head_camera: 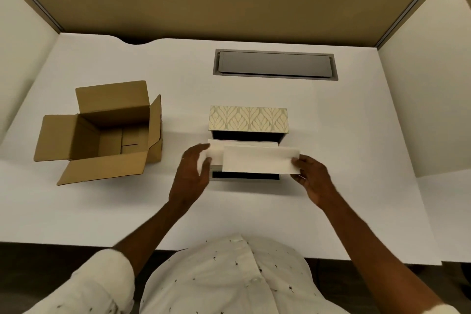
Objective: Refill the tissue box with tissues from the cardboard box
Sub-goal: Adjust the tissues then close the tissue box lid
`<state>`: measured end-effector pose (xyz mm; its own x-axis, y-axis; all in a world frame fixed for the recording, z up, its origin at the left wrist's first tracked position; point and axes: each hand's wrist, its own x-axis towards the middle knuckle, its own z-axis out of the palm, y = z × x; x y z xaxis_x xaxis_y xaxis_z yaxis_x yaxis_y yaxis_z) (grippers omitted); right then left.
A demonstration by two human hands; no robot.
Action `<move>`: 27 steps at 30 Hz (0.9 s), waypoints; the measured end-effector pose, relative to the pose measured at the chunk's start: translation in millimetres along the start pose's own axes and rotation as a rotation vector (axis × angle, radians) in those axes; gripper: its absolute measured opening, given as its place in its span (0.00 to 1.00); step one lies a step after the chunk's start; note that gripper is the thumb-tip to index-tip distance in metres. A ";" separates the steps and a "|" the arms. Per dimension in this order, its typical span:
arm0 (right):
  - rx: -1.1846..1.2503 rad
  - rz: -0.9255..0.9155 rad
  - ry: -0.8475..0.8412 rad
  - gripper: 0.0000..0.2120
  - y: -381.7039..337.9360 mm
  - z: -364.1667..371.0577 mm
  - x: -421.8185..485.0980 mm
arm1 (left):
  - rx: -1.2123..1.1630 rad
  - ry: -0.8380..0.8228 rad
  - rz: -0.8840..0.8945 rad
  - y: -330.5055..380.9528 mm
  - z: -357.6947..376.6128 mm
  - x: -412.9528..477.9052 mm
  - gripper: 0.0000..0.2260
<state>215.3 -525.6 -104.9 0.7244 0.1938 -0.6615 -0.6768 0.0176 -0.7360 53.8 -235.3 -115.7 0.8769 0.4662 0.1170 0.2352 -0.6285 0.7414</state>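
So the tissue box (248, 135) sits mid-worktop (331, 135) with its leaf-patterned lid (248, 119) flipped up at the back, and a stack of white tissues (260, 162) is lying across the open top, sticking out a bit on both ends. Left hand (192, 173) is spread open against the stack's left end, while the right hand (312, 178) pinches the right end between thumb and fingers. Off to the left there's the cardboard box (102, 132), flaps splayed open, looks empty inside, well apart from the tissue box.
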 end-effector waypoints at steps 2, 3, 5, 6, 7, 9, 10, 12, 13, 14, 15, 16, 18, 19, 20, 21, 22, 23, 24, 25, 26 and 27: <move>-0.043 -0.006 0.012 0.06 2.9 19.1 1.8 | -0.075 0.042 -0.199 -1.0 -3.1 0.8 0.19; -0.066 -0.011 0.028 0.06 3.5 27.0 2.4 | -0.121 0.033 -0.287 0.3 -2.9 2.7 0.20; -0.102 -0.021 0.065 0.07 3.3 40.3 3.3 | -0.204 -0.026 -0.417 6.5 0.3 7.0 0.22; -0.115 -0.024 0.079 0.07 3.0 46.1 2.9 | -0.242 -0.062 -0.472 10.2 3.0 9.2 0.24; -0.128 -0.027 0.091 0.06 2.5 51.4 2.1 | -0.278 -0.091 -0.523 13.8 5.8 11.4 0.25; -0.155 -0.039 0.112 0.06 1.7 59.7 0.4 | -0.338 -0.132 -0.601 19.9 11.3 15.6 0.27; -0.163 -0.045 0.121 0.06 1.4 62.6 -0.5 | -0.358 -0.147 -0.617 22.0 13.6 17.2 0.27; -0.157 -0.051 0.135 0.06 0.7 64.9 -1.8 | -0.370 -0.174 -0.611 24.4 17.8 18.6 0.27; -0.150 -0.051 0.139 0.06 0.1 64.7 -2.4 | -0.369 -0.188 -0.609 24.6 19.3 18.5 0.27; -0.143 -0.050 0.139 0.06 -0.7 63.9 -3.1 | -0.364 -0.201 -0.612 24.4 20.4 18.1 0.28; -0.135 -0.048 0.135 0.06 -1.8 63.0 -3.9 | -0.359 -0.214 -0.615 23.9 21.0 17.5 0.29; -0.123 -0.042 0.128 0.06 -3.1 62.0 -4.5 | -0.353 -0.224 -0.615 23.2 21.7 17.0 0.29; -0.095 -0.029 0.110 0.07 -5.9 59.5 -4.5 | -0.350 -0.233 -0.617 21.7 21.8 16.7 0.29; -0.081 -0.023 0.104 0.07 -7.4 58.0 -4.0 | -0.353 -0.229 -0.620 21.5 21.2 17.1 0.29; -0.071 -0.019 0.102 0.09 -8.9 56.8 -3.5 | -0.357 -0.219 -0.624 21.6 20.6 17.9 0.29; -0.064 -0.016 0.100 0.10 -10.2 55.8 -2.9 | -0.361 -0.206 -0.625 21.8 19.8 18.5 0.29; -0.055 -0.011 0.097 0.11 -11.1 55.3 -2.2 | -0.364 -0.193 -0.624 22.3 18.8 19.2 0.28; -0.041 -0.006 0.093 0.11 -11.7 54.8 -1.5 | -0.368 -0.183 -0.620 22.9 17.5 19.6 0.28; -0.027 -0.003 0.089 0.11 -12.0 54.3 -1.0 | -0.374 -0.174 -0.615 23.6 16.2 19.9 0.27; -0.020 -0.003 0.087 0.10 -11.9 54.1 -0.4 | -0.381 -0.167 -0.609 24.1 15.0 19.7 0.27; -0.021 -0.003 0.086 0.10 -11.7 54.2 0.2 | -0.385 -0.161 -0.603 24.5 14.1 19.5 0.27; -0.027 -0.004 0.087 0.10 -11.2 54.6 0.9 | -0.385 -0.157 -0.597 24.6 13.2 19.1 0.27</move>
<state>216.4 -472.1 -89.4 0.7362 0.1077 -0.6681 -0.6713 -0.0084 -0.7411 81.9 -250.1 -103.9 0.7017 0.5484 -0.4547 0.5533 -0.0175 0.8328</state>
